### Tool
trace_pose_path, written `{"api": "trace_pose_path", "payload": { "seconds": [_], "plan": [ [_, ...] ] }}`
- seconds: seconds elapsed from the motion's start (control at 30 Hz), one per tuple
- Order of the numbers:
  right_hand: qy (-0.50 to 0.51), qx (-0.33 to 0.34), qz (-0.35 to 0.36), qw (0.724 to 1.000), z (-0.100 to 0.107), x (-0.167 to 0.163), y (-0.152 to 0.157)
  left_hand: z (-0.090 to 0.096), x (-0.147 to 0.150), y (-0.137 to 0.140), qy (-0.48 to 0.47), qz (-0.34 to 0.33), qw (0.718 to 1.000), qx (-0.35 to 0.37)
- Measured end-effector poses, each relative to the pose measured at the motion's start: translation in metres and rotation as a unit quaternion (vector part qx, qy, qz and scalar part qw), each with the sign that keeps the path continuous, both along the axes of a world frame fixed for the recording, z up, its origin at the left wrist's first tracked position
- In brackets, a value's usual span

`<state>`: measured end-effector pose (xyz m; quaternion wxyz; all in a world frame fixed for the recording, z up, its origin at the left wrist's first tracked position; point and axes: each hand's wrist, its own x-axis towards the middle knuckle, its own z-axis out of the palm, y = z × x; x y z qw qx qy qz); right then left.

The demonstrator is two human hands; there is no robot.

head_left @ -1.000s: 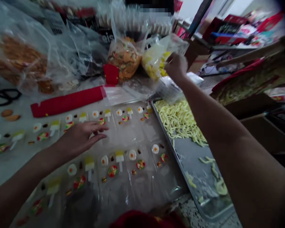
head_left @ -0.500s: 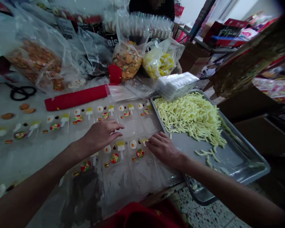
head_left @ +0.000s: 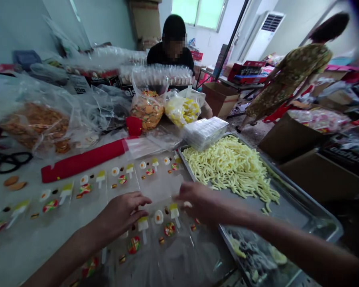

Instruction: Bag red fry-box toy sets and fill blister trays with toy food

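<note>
My left hand (head_left: 124, 214) hovers over the clear plastic packets (head_left: 179, 259), thumb and fingers apart, with nothing seen between them. Small toy-like pieces lie in the packets: fried eggs (head_left: 158, 217), popsicles (head_left: 174, 213), pizzas (head_left: 169, 229) and tiny burgers (head_left: 161, 240). Motion smears my right hand (head_left: 202, 201), which is over the right end of the near packet row, beside the metal tray (head_left: 290, 211). Its fingertips are too blurred to show whether it holds anything. Pale yellow strips (head_left: 230, 167), shaped like fries, are heaped in the tray.
A stack of clear plastic boxes (head_left: 205, 129) rests on the tray's far edge. Behind the packets are a long red piece (head_left: 83, 159), black scissors (head_left: 12, 160) and bags of brown pieces (head_left: 148, 113) and yellow-white pieces (head_left: 184, 109). One person sits opposite; another stands at right.
The head view has tilted up, bringing more of the room and a standing person into sight. My right hand has lifted from a popsicle piece and blurs; my left hand keeps its pose.
</note>
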<state>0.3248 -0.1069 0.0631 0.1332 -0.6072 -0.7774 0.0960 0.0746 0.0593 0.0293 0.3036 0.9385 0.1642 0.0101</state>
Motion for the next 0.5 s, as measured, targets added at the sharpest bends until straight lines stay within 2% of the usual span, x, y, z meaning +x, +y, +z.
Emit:
{"api": "trace_pose_path", "payload": {
  "seconds": [0.03,0.07,0.13,0.2,0.27,0.33,0.43,0.5],
  "plan": [
    [0.052,0.021,-0.076,0.995,0.015,0.025,0.021,0.000,0.000,0.003,-0.002,0.003,1.000,-0.007],
    [0.057,0.051,-0.133,0.988,0.028,0.051,0.046,0.001,0.001,0.007,-0.004,0.009,1.000,-0.014],
    [-0.002,0.132,-0.266,0.955,0.048,0.102,0.101,0.003,0.003,0.015,-0.010,0.024,0.999,-0.023],
    [-0.062,0.158,-0.342,0.924,0.053,0.141,0.154,0.004,0.009,0.022,-0.017,0.032,0.999,-0.026],
    [-0.088,0.119,-0.375,0.915,0.047,0.165,0.197,0.005,0.014,0.026,-0.022,0.029,0.999,-0.026],
    [-0.089,0.074,-0.385,0.915,0.035,0.174,0.227,0.003,0.017,0.029,-0.027,0.025,0.999,-0.025],
    [-0.079,0.056,-0.391,0.915,0.019,0.178,0.251,-0.003,0.014,0.032,-0.032,0.028,0.999,-0.020],
    [-0.079,0.065,-0.392,0.914,0.018,0.181,0.255,-0.006,0.010,0.033,-0.032,0.031,0.999,-0.017]
  ]
}}
